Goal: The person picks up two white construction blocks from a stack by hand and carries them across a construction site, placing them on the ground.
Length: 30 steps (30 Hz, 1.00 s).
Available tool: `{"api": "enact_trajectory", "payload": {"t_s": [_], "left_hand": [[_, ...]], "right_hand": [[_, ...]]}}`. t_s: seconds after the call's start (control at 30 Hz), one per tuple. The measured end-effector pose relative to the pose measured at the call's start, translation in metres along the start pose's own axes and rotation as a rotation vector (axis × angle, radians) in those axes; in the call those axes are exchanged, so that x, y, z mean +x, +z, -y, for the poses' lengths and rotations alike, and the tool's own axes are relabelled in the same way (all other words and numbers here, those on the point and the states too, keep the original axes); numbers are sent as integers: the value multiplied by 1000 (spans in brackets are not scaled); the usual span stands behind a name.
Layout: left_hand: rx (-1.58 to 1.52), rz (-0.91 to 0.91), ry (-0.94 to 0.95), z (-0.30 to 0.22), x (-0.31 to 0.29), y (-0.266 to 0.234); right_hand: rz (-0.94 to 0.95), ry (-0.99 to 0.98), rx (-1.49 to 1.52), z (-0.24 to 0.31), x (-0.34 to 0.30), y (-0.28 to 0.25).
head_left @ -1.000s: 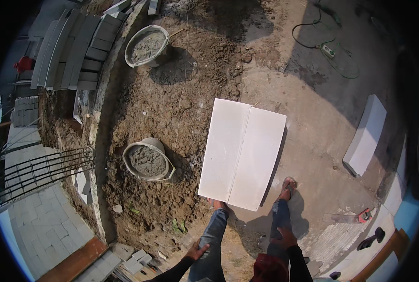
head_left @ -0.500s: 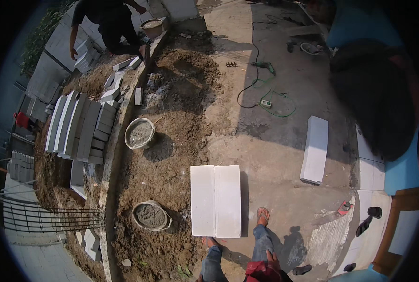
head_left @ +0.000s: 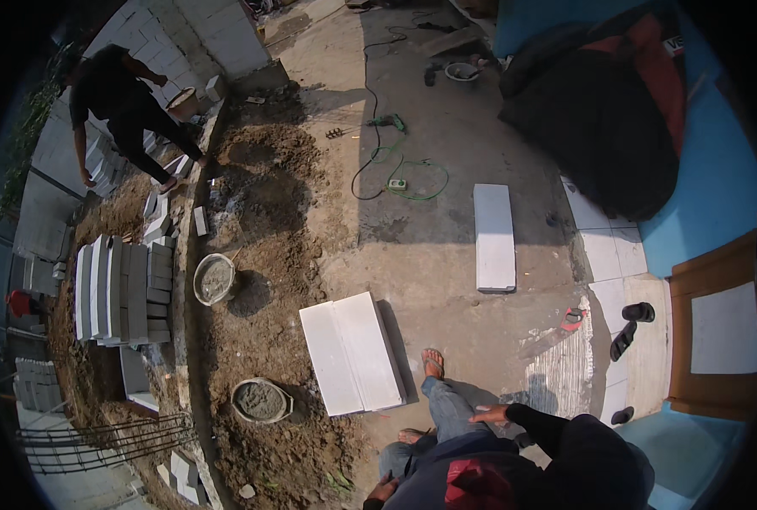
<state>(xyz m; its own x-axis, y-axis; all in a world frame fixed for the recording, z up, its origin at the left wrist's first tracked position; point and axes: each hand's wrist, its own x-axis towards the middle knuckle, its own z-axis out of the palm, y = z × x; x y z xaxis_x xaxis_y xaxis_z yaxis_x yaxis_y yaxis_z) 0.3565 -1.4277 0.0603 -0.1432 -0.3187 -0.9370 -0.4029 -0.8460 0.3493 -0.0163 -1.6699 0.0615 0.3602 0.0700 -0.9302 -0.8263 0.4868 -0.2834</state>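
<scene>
Right grip [head_left: 491,414], fingers outstretched, rests on jeans [head_left: 453,415].

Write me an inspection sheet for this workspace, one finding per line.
Surface: concrete, partly shaded, beside rough soil.
Job's things: two white blocks lie side by side; two buckets of grey mix stand on the soil.
Clutter: red-handled saw and a third white block on the concrete.
Hands: right hand by the right leg; left hand low in view, grip unclear.
Cables: green cable loops near a socket box.
Surroundings: co-worker upper left; stacked blocks on the left.
</scene>
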Motion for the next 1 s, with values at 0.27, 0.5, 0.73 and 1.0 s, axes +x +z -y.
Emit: {"api": "enact_trajectory", "payload": {"t_s": [0.27, 0.5, 0.73, 1.0], "left_hand": [[-941, -213, 4, -23, -43, 54], [-1144, -452, -212, 76, -6, 126], [-1052, -396, -252, 202, 17, 179], [-999, -564, -510, 0, -4, 81]], "right_hand": [[-461, 122, -314, -94, 1, -14], [-569, 89, -258, -154, -82, 0], [-536, 55, 601, -131, -96, -51], [-584, -62, 911, -115, -45, -205]]}}
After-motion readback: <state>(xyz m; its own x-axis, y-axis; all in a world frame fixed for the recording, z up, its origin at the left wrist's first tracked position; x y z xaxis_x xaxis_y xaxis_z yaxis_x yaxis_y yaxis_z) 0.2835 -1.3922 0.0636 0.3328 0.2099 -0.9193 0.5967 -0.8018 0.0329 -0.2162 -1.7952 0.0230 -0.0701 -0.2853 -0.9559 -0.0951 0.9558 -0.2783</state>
